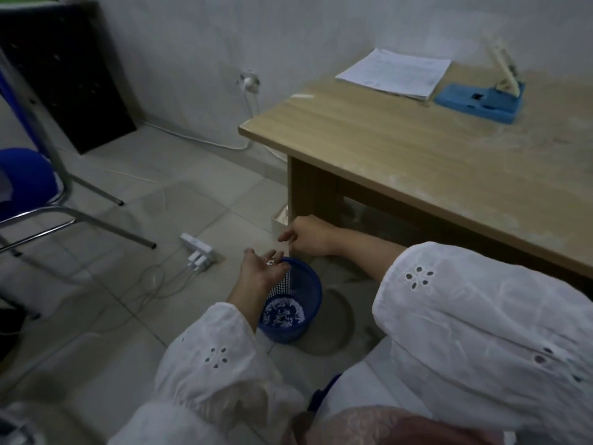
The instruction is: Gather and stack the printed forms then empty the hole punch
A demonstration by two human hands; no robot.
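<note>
Tiled floor beside a wooden table. Printed forms stacked at the far corner, blue hole punch opened next to them. Blue bin below, paper dots inside. Left hand cupped open over the rim, holding dots; right hand loose, empty, near the table leg. Emptying step, probably nearly done. Next: tipping the palm into the bin.
</note>
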